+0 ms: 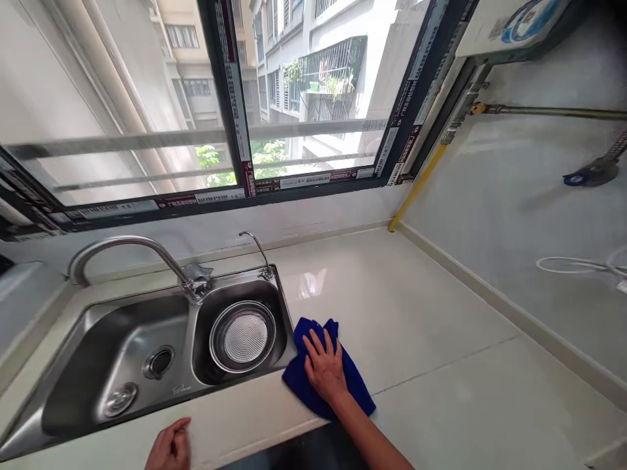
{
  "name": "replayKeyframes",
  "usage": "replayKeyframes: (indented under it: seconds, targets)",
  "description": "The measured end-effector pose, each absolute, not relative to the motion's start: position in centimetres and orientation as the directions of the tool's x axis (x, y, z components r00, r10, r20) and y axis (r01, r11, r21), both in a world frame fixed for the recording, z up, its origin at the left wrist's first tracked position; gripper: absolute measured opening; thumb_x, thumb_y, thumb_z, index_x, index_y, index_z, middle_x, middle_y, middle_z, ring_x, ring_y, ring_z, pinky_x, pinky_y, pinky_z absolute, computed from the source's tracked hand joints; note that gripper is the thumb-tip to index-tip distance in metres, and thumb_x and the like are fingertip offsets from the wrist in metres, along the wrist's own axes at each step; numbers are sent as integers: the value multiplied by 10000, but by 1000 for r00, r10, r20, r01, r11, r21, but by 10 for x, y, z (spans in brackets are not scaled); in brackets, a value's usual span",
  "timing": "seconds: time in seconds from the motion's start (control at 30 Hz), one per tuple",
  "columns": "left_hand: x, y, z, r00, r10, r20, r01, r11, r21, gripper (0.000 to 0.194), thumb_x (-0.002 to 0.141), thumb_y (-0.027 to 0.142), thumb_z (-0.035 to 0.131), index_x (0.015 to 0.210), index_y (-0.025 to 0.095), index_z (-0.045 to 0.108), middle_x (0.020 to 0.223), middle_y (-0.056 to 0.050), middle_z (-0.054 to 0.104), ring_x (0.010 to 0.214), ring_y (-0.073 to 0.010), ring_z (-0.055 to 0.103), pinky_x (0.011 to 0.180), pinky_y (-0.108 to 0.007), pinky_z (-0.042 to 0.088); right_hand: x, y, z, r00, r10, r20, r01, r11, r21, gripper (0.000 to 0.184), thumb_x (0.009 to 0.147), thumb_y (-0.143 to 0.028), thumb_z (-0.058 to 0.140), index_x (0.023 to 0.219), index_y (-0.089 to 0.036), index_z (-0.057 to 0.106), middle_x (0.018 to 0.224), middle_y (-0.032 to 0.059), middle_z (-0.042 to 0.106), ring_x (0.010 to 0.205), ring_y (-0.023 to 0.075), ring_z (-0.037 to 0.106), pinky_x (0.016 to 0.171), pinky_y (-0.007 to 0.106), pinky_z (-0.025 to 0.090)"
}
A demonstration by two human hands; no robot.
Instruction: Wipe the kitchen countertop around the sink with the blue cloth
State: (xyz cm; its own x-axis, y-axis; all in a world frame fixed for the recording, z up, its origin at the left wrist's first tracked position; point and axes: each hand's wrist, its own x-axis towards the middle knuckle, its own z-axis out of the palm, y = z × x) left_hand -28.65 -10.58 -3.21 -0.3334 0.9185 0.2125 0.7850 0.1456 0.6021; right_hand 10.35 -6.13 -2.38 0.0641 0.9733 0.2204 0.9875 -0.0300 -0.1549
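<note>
With right hand (326, 369) spread over blue cloth (302, 378), directly beneath palm, press evenly and wipe countertop (416, 313) using overlapping strokes. Avoid snagging on sink (140, 339) to its left. Hold curled left hand (169, 447) clear; cannot tell whether gripping anything.

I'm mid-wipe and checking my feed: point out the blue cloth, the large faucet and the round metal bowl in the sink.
Blue cloth (300, 378): head view, on its left side.
Large faucet (130, 241): head view, on its curved spout.
Round metal bowl (245, 337): head view, on its textured bottom.
</note>
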Motion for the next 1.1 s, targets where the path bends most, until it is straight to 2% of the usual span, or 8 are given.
replayKeyframes:
  seconds: [0.1, 0.2, 0.33, 0.47, 0.67, 0.8, 0.87, 1.1]
  targets:
    - [-281, -110, -18, -349, 917, 193, 806, 188, 561, 348, 839, 352, 387, 890, 253, 717, 986, -29, 750, 748, -159, 675, 640, -260, 498, 110, -88, -25, -103, 961, 255, 968, 156, -198, 545, 937, -284, 444, 1471, -391, 435, 1592, -62, 387, 1494, 313, 280, 1183, 569, 264]
    - [-278, -112, -10, -357, 918, 172, 802, 207, 560, 362, 857, 346, 363, 895, 250, 709, 1005, -34, 748, 729, -168, 657, 625, -285, 472, 128, -101, -28, -100, 959, 264, 965, 158, -209, 524, 944, -268, 419, 1453, -384, 463, 1570, -60, 425, 1481, 285, 314, 1161, 543, 323]
    - [-276, -113, -9, -371, 918, 142, 778, 223, 588, 355, 873, 314, 367, 899, 241, 714, 1008, -44, 751, 793, -190, 672, 624, -295, 464, 170, -109, -37, 44, 960, 278, 985, 4, -173, 500, 937, -276, 411, 1420, -334, 524, 1531, -7, 487, 1440, 317, 375, 1118, 572, 372]
    - [-276, -117, -18, -362, 911, 197, 774, 177, 608, 323, 885, 282, 387, 914, 244, 706, 1017, -24, 749, 884, -183, 686, 699, -283, 496, 230, -121, -49, 211, 926, 314, 977, -186, -109, 498, 952, -307, 360, 1412, -257, 544, 1518, 61, 499, 1417, 344, 389, 1093, 638, 378]
    - [-281, -120, -34, -338, 896, 290, 767, 84, 636, 301, 882, 297, 406, 902, 255, 703, 956, 5, 753, 861, -164, 699, 710, -269, 519, 278, -134, -69, 463, 773, 434, 874, -480, -78, 569, 950, -380, 247, 1400, -228, 559, 1494, 125, 509, 1362, 405, 430, 975, 683, 423]
    - [-283, -121, -40, -291, 896, 336, 763, 5, 647, 279, 867, 306, 438, 875, 265, 714, 895, 22, 755, 826, -159, 705, 710, -265, 532, 241, -113, -67, 589, 600, 541, 774, -612, -164, 585, 944, -396, 256, 1377, -168, 577, 1419, 195, 557, 1270, 474, 464, 867, 705, 433]
    - [-283, -123, -42, -270, 897, 349, 759, -25, 651, 268, 869, 291, 450, 875, 272, 717, 883, 31, 753, 826, -157, 705, 731, -267, 540, 206, -99, -61, 589, 584, 559, 770, -615, -169, 588, 943, -397, 271, 1382, -141, 566, 1388, 223, 569, 1225, 493, 471, 808, 705, 438]
    - [-296, -132, -37, -214, 895, 391, 676, -154, 721, 282, 894, 241, 432, 871, 274, 711, 823, 47, 739, 757, -100, 702, 682, -189, 559, 68, -82, -52, 279, 830, 483, 930, -358, 78, 520, 974, -315, 279, 1355, -151, 591, 1451, 167, 542, 1268, 432, 469, 884, 621, 438]
